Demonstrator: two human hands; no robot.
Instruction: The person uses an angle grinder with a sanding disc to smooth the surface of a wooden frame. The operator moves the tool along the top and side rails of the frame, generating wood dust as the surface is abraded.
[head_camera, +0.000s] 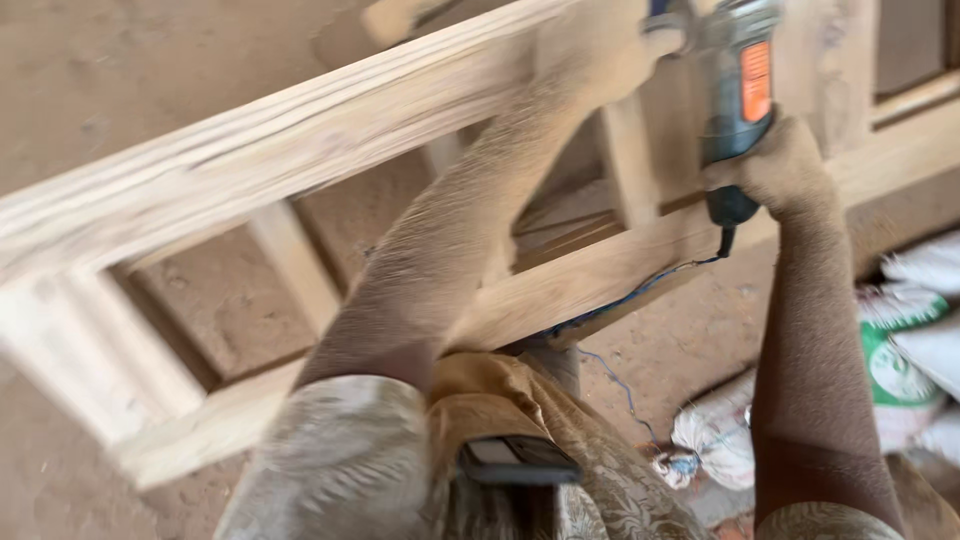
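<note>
The right hand (775, 165) is clenched around the rear grip of a grey and orange power tool (738, 85), which rests against the upper part of a pale wooden frame (330, 130). The left hand (625, 55), coated in sawdust, wraps the tool's front end near the top edge; blur hides its fingers. A cord (640, 292) trails down from the tool across the lower rail. White sacks (915, 330) lie on the dirt floor (120, 70) at right.

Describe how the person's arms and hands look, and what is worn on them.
Both forearms are bare and coated in fine dust, as are the left hand and right hand. No gloves. Short patterned sleeves with a pale floral design cover the upper arms.
</note>
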